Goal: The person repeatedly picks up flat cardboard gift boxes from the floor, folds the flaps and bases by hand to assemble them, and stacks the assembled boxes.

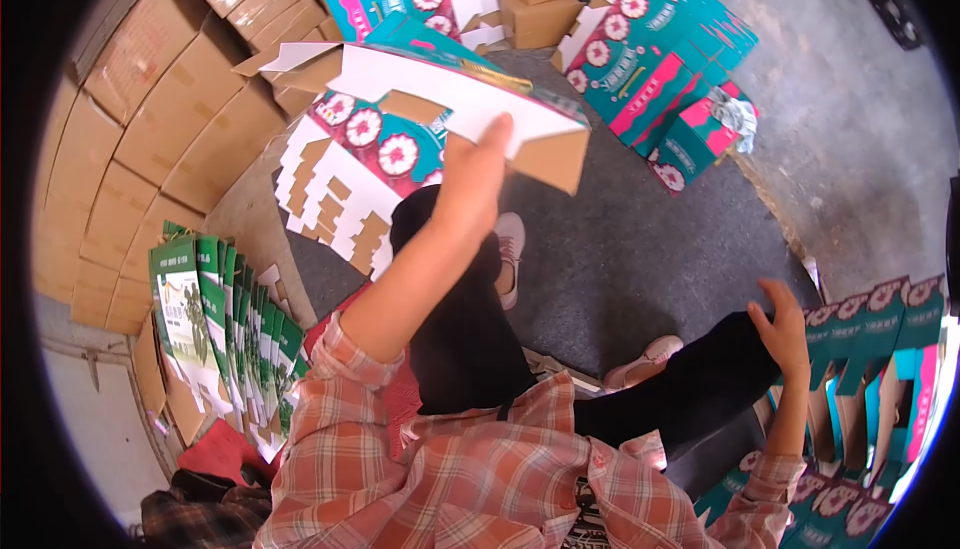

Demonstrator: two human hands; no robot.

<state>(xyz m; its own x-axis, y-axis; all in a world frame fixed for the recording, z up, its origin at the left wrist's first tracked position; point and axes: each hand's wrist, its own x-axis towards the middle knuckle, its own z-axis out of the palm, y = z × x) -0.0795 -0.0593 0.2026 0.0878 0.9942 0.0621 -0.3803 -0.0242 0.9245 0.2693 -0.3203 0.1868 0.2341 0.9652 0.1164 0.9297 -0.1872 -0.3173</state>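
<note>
My left hand is closed on the edge of a partly folded carton, thumb over its white inner side. The carton is tilted, with flaps sticking out and brown board at its right end; my fingers behind it are hidden. Just below lie flat printed carton sheets in teal and pink, with white cut-out edges. My right hand holds nothing, its fingers apart beside my right knee. Close to it, on the right, stand rows of teal folded cartons.
Brown boxes are stacked along the left. Green printed cartons lean in a row at lower left. More teal carton sheets lie ahead on the floor, with a small teal box holding crumpled grey material. A dark mat lies underfoot.
</note>
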